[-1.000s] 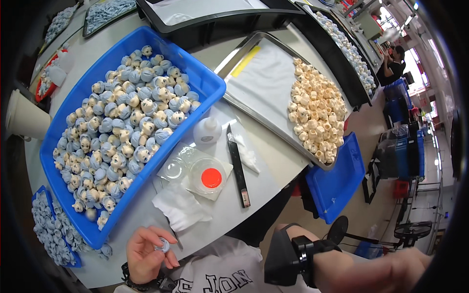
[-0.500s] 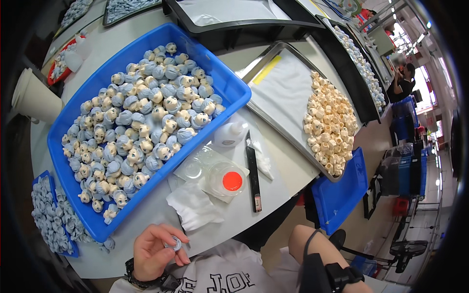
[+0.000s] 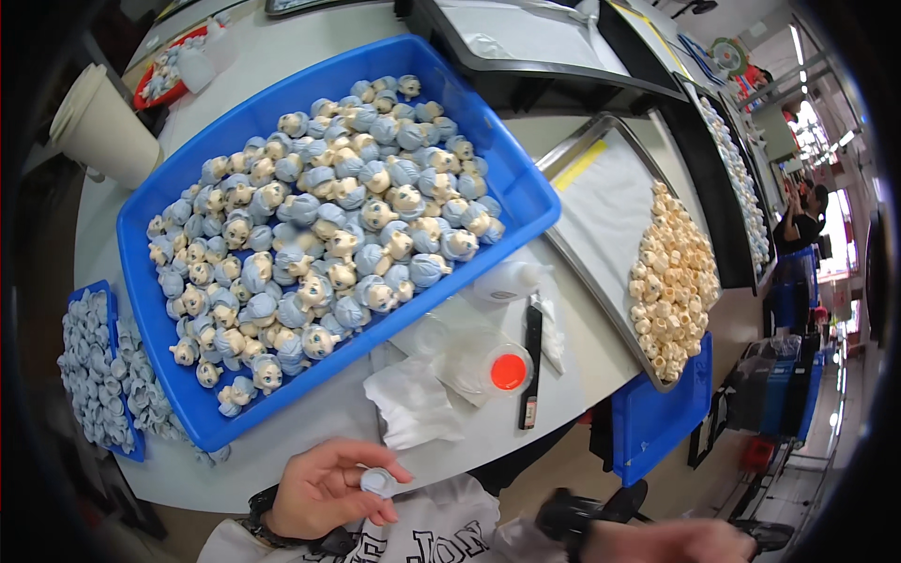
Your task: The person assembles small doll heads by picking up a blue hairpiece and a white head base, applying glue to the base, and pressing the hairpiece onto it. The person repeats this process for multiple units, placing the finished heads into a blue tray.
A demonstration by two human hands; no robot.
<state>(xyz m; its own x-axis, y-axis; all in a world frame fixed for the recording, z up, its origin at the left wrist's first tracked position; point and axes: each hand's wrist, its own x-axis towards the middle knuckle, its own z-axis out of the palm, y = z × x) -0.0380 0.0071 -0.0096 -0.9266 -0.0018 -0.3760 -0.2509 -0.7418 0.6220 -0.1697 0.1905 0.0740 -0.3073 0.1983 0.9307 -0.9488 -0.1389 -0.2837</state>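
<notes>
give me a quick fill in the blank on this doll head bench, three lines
1. The left hand holds a small pale ____ piece in its fingertips.
2. The painted doll heads fill a ____ tray.
3. The small dish beside the black pen holds ____ paint.

Missing words: round; blue; red

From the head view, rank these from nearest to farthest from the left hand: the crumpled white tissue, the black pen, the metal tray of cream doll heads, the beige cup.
Measured from the left hand, which holds a small pale piece:
1. Crumpled white tissue, just above the hand.
2. Black pen, up and to the right.
3. and 4. Metal tray, far right, and beige cup, far upper left: too close to call.
</notes>
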